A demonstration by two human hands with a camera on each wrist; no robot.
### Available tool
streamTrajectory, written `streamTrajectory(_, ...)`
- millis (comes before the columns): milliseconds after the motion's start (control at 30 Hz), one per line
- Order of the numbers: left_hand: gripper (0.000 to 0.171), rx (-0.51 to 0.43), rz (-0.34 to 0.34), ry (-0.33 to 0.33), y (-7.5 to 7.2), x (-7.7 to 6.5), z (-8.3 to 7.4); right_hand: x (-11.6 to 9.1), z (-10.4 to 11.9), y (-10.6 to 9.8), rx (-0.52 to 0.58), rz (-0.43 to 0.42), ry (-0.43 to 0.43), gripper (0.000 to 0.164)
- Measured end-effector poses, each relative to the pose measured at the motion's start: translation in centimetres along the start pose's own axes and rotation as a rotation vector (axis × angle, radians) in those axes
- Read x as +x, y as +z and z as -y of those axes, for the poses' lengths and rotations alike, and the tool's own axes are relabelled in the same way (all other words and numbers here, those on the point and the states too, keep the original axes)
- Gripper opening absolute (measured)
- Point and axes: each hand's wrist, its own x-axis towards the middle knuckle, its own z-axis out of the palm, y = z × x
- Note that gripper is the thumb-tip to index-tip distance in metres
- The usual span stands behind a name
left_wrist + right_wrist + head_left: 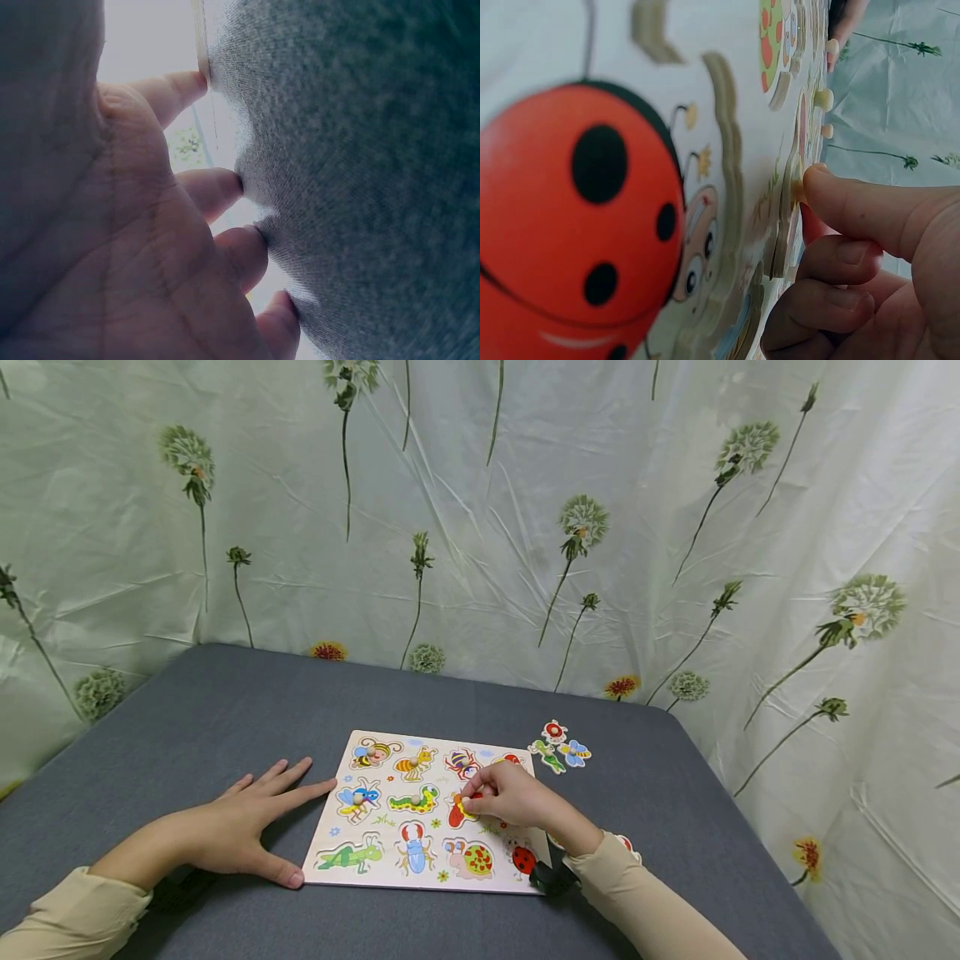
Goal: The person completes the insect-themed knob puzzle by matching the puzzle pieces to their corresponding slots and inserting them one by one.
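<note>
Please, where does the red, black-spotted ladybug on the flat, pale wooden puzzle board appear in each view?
Head: red, black-spotted ladybug, lower right corner of the pale wooden puzzle board.
Left wrist: not in it.
Right wrist: the ladybug, very large, cut off at the left edge.
Shared landmark: the bare left hand, in all three views; the right wrist view shows only part, at its top edge.

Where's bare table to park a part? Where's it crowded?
Bare table: between the puzzle board and curtain, beyond the left hand, and right of the three loose pieces. Crowded: the board's right side, with the right hand over it and the right sleeve close by.
</note>
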Motion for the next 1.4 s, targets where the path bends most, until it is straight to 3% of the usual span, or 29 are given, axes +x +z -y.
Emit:
streamTrajectory(733, 0.116, -0.001, 0.007, 0.004, -0.1, 0.0, 0.0, 0.0, -0.1, -0.2, -0.003, 0.018, 0.004, 0.008)
streamTrajectory(1000, 0.115, -0.007, 0.01, 0.009, -0.2, -0.1, -0.1, -0.7, -0.4, -1.4, 0.014, 0.022, -0.017, 0.014)
streamTrajectory(1200, 0.117, -0.017, 0.009, 0.003, -0.1, -0.1, -0.1, -1.2, -1.4, -2.7, 0.0, -0.024, -0.028, 0.016)
streamTrajectory(1400, 0.117, -0.011, 0.002, 0.007, 0.0, -0.1, 0.0, -1.7, -2.3, -4.1, -0.002, -0.077, 0.015, 0.017)
